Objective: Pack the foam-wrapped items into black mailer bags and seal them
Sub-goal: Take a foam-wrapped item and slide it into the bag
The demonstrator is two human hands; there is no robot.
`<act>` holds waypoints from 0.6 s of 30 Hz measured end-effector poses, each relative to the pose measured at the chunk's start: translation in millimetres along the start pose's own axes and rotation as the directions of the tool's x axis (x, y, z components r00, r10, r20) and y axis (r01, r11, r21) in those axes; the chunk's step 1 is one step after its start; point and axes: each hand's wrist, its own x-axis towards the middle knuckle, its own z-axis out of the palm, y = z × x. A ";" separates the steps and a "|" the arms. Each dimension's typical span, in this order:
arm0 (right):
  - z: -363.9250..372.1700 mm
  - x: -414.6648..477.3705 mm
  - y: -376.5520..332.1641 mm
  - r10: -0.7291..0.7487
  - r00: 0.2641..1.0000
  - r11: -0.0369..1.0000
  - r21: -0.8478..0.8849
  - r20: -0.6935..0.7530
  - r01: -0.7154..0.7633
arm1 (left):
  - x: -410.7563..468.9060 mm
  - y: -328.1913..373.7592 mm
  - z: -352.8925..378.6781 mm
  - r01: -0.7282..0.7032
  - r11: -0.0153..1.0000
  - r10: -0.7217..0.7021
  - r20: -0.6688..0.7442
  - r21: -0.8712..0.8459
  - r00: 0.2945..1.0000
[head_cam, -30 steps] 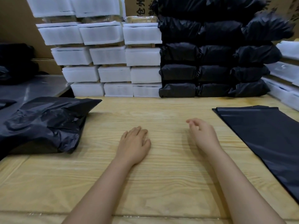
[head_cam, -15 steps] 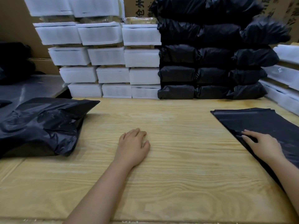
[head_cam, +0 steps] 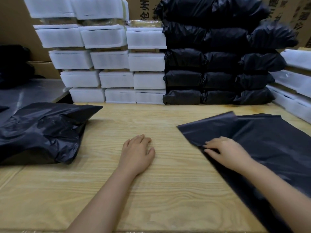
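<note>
White foam-wrapped items [head_cam: 116, 59] are stacked in rows at the back of the wooden table [head_cam: 151, 190]. A flat stack of black mailer bags [head_cam: 277, 148] lies on the right. My right hand [head_cam: 225, 152] rests on the top bag [head_cam: 218, 130] near its left edge, fingers stretched out flat on the plastic; the bag sits skewed leftward off the stack. My left hand [head_cam: 136, 153] lies palm down on the bare wood at the centre, holding nothing. A filled, crumpled black bag [head_cam: 42, 132] lies at the left.
Sealed black packages [head_cam: 217, 64] are piled at the back right, beside the foam stack. More white foam items [head_cam: 296, 84] line the right edge. Cardboard boxes [head_cam: 13, 22] stand behind, and a grey metal surface [head_cam: 28, 93] lies at the far left.
My right hand moved from the table's centre onto the bag stack, then slid the top bag left, so its far corner now juts over the wood. My left hand stayed put.
</note>
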 end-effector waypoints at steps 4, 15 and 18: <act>35.1 31.4 -59.0 0.067 0.996 0.997 -0.038 0.050 -0.065 | -1.3 2.3 -2.6 0.006 0.999 -0.007 -0.037 -0.044 0.999; 70.9 125.8 -121.1 0.304 0.942 0.934 0.149 0.145 -0.324 | -14.8 12.1 -13.8 -0.349 0.896 0.322 -0.138 -0.273 0.937; 67.7 141.1 -121.9 0.307 0.937 0.917 0.212 0.170 -0.339 | -10.9 10.9 -10.8 -0.403 0.892 0.403 -0.045 -0.203 0.914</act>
